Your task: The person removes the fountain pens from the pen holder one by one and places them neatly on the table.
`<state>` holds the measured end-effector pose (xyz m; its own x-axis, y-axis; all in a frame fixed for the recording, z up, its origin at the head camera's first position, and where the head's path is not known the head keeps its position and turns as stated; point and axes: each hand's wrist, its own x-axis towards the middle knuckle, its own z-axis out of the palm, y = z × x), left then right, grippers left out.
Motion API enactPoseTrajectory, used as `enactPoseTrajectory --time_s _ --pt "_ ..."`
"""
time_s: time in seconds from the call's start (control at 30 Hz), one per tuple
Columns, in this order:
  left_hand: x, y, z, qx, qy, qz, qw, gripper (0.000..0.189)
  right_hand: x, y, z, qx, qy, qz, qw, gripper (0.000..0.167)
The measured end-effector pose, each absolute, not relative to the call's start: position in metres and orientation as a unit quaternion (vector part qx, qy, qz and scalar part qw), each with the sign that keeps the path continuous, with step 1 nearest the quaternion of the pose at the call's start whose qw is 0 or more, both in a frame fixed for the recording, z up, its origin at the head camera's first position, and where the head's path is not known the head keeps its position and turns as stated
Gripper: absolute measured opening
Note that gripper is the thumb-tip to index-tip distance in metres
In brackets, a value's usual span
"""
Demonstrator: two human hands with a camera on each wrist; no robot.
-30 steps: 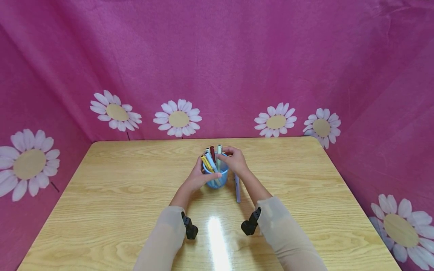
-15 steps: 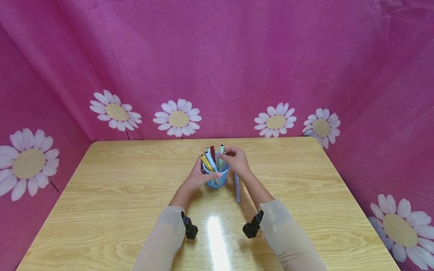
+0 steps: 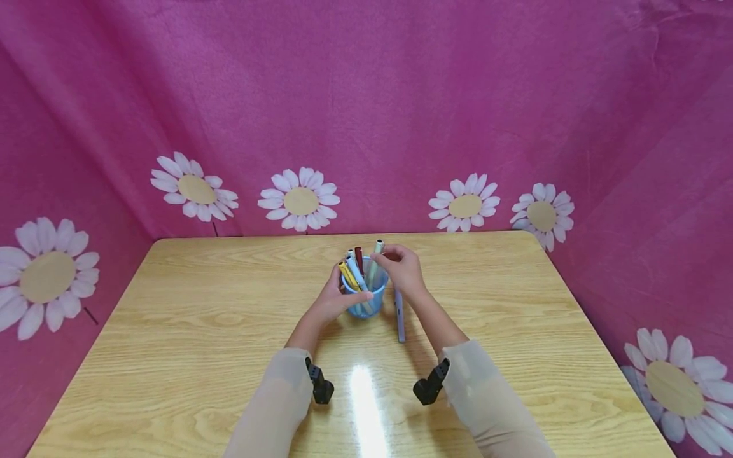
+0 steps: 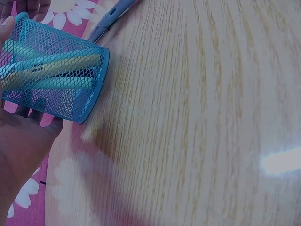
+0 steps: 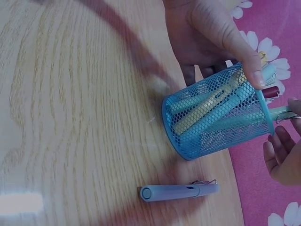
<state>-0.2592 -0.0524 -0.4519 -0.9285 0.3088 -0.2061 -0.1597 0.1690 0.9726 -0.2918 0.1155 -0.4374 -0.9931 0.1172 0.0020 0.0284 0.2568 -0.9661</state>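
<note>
A blue mesh pen cup (image 3: 376,304) stands upright at the middle of the table. My left hand (image 3: 331,304) curls round its side, the thumb reaching over the front near the rim. Several pens lean inside it: a yellow pen (image 3: 346,272), a light blue pen (image 3: 355,270) and a dark red pen (image 5: 270,92). Between thumb and fingers, my right hand (image 3: 405,272) pinches a pale green pen (image 3: 378,247) by its capped upper end. The lower part of that pen shows through the mesh, still within the cup.
A lavender pen (image 3: 401,321) with a clip lies on the wooden table (image 3: 217,331), just right of the cup and beneath the right forearm. Behind the table's back edge hangs a pink curtain (image 3: 378,127) with daisies. Light glares off the tabletop near the front.
The right hand has shifted slightly to the right and up, tilting and raising the pale green pen a little. My left hand and the cup have stayed in place.
</note>
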Motion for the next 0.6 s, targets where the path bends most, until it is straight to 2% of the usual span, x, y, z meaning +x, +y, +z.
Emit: enactPoseTrajectory --time_s 0.2,0.43,0.6 --pt "-0.260 -0.052 -0.454 0.054 0.744 0.642 0.178 0.092 -0.293 0.118 -0.432 -0.040 -0.784 0.618 0.050 0.029" --pt "-0.260 -0.053 -0.453 0.054 0.743 0.642 0.180 0.093 -0.295 0.119 -0.419 -0.021 -0.755 0.648 0.095 0.027" --pt "-0.259 -0.053 -0.451 0.055 0.744 0.641 0.181 0.095 -0.297 0.120 -0.412 -0.017 -0.741 0.664 0.097 0.027"
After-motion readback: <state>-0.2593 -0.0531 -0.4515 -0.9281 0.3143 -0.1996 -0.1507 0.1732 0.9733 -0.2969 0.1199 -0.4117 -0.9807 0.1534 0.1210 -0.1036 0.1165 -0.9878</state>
